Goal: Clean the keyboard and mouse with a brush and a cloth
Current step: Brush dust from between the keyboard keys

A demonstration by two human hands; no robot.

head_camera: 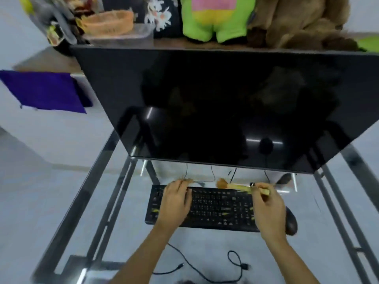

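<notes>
A black keyboard [219,208] lies on a glass table below a dark monitor. My left hand [174,203] rests flat on the keyboard's left part, fingers reaching its far edge. My right hand [267,212] is closed around the yellowish handle of a brush [231,186], which points left along the keyboard's far edge, its brown bristle head near the middle. A dark mouse [291,222] sits just right of the keyboard, partly hidden behind my right hand. No cloth for cleaning is clearly in view.
A large dark monitor [225,109] tilts over the table. The glass tabletop [127,222] has a metal frame. Loose black cables [235,263] lie near the front edge. Plush toys [217,17] and a basket [106,21] stand behind the monitor. A purple fabric [45,91] hangs at left.
</notes>
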